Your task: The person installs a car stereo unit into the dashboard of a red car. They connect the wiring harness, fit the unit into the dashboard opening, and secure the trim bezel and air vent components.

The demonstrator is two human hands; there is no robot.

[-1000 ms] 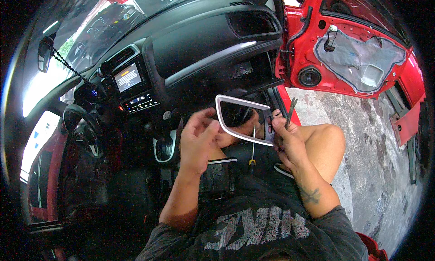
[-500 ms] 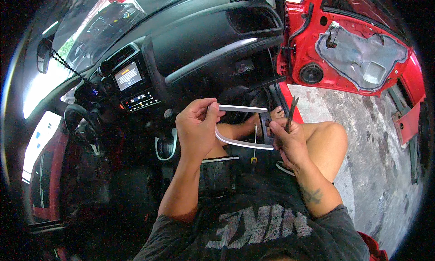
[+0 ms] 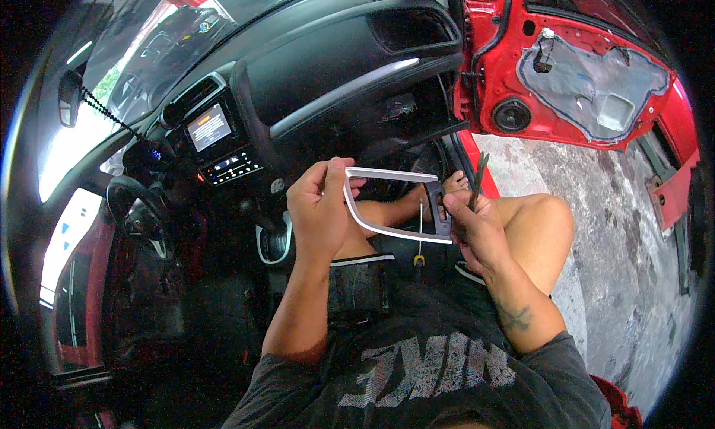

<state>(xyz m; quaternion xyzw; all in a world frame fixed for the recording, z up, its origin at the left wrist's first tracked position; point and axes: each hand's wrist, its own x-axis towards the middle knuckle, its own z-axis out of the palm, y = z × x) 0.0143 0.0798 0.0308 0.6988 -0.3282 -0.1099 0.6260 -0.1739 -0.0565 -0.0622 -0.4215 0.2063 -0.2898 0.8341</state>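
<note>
In front of me, between both hands, is a U-shaped silver-white trim frame with a dark panel across its right end. My left hand pinches the upper corner of its rounded left end. Closed around the dark end is my right hand. A slim dark tool with a forked tip sticks up from that same hand; its lower part is hidden by my fingers. Below the frame, a screwdriver with a yellow and dark handle points away from me, its thin shaft passing behind the frame's lower rail.
I am in a car's front passenger space, legs bent. The dashboard spans ahead, with a lit screen and gear console to the left. At right, the red door stands open over a concrete floor, its inner lining off.
The trim frame has shifted slightly left and turned a little, so its rounded left end now shows more fully. My left hand moved slightly left with it; the right hand keeps its hold.
</note>
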